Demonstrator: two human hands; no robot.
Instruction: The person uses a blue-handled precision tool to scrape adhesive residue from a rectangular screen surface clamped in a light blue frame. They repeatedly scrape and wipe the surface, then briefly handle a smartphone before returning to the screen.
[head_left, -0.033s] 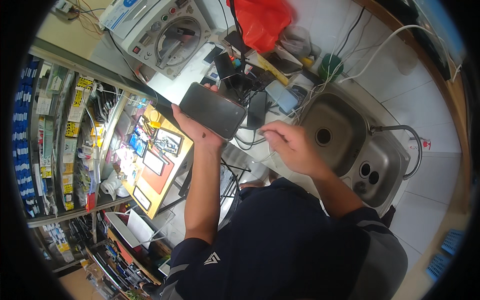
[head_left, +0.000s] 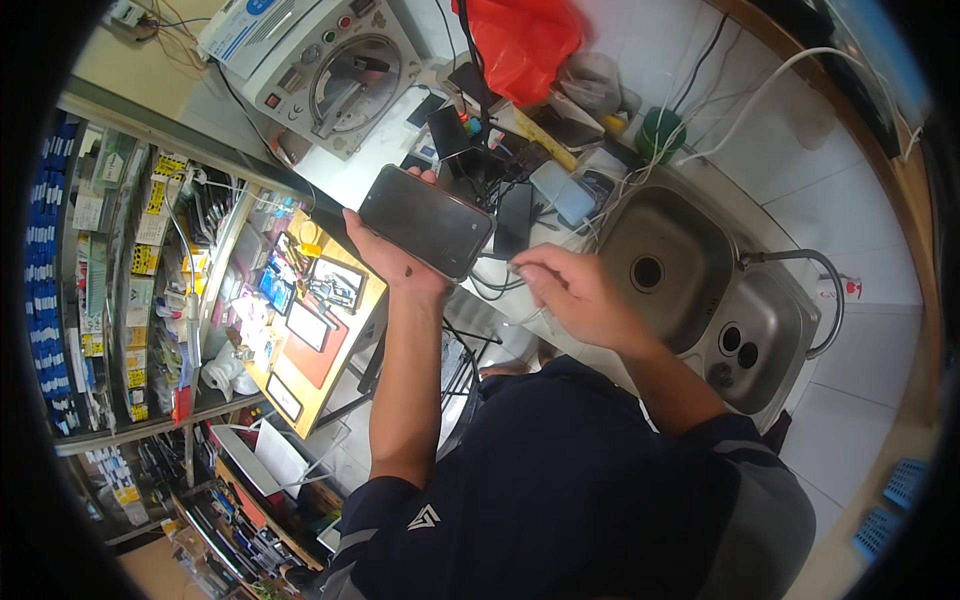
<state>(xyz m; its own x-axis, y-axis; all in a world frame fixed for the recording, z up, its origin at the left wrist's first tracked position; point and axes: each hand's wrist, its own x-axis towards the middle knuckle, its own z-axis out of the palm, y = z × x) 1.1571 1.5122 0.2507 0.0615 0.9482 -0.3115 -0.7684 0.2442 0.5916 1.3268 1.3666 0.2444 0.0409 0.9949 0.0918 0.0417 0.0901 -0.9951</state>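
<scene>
My left hand (head_left: pixel 388 258) holds a black smartphone (head_left: pixel 425 220) from below, its dark screen facing up and slightly tilted. My right hand (head_left: pixel 572 293) is just right of the phone's near end. Its fingers are pinched together on a thin light tool (head_left: pixel 535 318) that pokes out under the palm; what kind of tool it is cannot be made out. The fingertips almost touch the phone's edge. Both forearms rise from my dark shirt at the bottom.
A steel double sink (head_left: pixel 690 300) with a curved tap (head_left: pixel 815 275) lies to the right. Behind the phone are tangled cables, small devices and a red bag (head_left: pixel 525 40). A white machine with a round window (head_left: pixel 340 75) stands far left. Lower left are packed shelves (head_left: pixel 120 250) and an orange work board (head_left: pixel 320 335).
</scene>
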